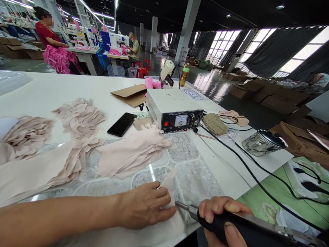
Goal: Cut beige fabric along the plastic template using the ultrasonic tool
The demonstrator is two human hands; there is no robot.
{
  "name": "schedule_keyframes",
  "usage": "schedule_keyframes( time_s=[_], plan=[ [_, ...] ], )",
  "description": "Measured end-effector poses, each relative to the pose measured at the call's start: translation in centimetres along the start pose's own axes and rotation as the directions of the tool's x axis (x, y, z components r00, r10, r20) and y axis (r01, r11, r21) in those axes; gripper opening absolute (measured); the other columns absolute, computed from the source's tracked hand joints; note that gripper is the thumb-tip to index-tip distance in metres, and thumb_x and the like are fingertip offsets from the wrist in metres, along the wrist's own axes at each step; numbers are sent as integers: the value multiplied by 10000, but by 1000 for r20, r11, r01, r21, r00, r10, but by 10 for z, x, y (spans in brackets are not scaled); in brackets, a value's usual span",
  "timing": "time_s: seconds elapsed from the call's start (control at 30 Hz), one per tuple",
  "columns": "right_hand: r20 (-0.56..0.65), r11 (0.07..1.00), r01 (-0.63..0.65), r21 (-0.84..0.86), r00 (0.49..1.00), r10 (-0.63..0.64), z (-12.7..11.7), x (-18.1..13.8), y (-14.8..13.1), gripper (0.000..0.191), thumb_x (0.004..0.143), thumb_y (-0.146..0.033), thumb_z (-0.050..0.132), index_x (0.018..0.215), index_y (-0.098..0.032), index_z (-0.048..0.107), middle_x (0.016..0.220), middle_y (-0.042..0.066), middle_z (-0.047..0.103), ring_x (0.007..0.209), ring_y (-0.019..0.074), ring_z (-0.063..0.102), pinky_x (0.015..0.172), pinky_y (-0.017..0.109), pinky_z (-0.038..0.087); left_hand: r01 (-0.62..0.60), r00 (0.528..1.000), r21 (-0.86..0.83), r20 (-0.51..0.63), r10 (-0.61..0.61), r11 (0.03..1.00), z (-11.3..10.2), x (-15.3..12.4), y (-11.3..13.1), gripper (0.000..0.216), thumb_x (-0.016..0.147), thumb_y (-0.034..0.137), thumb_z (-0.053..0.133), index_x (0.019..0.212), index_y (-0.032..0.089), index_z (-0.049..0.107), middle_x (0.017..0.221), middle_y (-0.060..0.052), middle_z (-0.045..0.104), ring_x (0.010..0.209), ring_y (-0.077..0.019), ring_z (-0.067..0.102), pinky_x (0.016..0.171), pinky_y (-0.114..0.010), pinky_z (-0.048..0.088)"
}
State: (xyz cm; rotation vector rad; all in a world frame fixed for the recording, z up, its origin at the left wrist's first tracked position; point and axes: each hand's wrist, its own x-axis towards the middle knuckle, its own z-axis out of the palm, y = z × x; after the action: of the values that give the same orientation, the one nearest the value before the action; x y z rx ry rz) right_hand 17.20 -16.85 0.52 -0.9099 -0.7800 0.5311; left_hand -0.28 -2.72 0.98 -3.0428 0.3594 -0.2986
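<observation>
My left hand lies palm down on a thin beige fabric piece, its fingers out flat and pressing the cloth to the table. My right hand grips a black-handled handpiece with a slim metal tip. That tip touches or nearly touches the fabric beside my left fingertips. Under the cloth is a clear-covered grey patterned mat. Beyond my left hand lies a stack of beige fabric pieces. Further left are another layered stack and two crumpled piles of the same cloth.
A white control box stands behind, its black cable running past my right hand. Around it are a phone, cardboard, brown templates, a lidded clear jar and a bottle. Two people work at sewing machines beyond.
</observation>
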Motion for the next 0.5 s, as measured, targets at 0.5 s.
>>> schedule_keyframes(
  time_s=[0.5],
  plan=[
    [36,994,99,-42,995,-97,15,10,4,100,889,-271,596,849,-236,511,728,-31,522,560,114,538,534,309,517,3,1000,7,1,-3,1000,-1,0,0,388,868,181,645,1235,103,546,818,-57,567,770,-214,527,641,-351,391]
  ],
)
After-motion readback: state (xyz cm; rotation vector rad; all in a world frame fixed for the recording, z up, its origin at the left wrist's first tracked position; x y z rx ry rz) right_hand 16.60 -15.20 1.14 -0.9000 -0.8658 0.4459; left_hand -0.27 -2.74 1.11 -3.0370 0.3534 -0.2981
